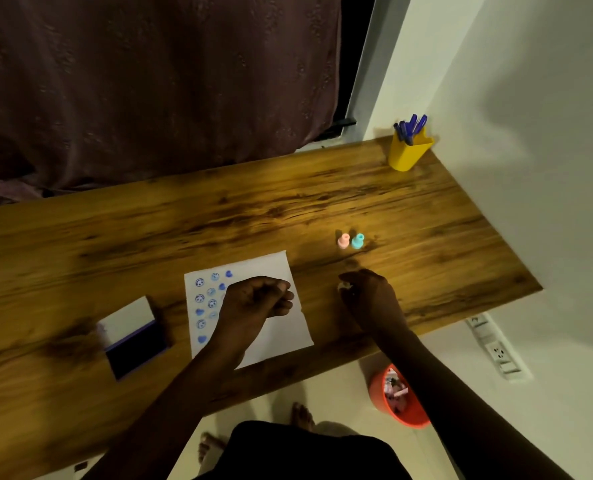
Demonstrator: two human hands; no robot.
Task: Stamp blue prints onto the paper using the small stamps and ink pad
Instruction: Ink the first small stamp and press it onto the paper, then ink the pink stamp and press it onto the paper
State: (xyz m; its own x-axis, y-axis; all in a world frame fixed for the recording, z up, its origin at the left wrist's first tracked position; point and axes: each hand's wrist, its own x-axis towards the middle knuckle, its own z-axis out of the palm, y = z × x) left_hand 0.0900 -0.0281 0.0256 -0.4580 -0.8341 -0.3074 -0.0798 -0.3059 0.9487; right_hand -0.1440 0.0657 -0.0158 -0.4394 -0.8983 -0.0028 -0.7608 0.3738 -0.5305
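Observation:
A white paper [281, 334] lies on the wooden table [219, 216], with several blue prints in columns on its left part. My left hand [257, 299] hovers over the paper, fingers curled shut, nothing visible in it. My right hand [368, 292] rests on the table right of the paper, closed on a small pale stamp [344, 286] that peeks out at the fingertips. A pink stamp [343, 241] and a teal stamp [357, 241] stand upright side by side beyond my right hand. The open ink pad [134, 344], white lid and dark blue pad, sits left of the paper.
A yellow cup [407, 154] with blue pens stands at the table's far right corner. A dark curtain [149, 91] hangs behind the table. Below the table's near edge an orange bin [397, 398] sits on the floor. A wall socket strip [496, 348] is at right.

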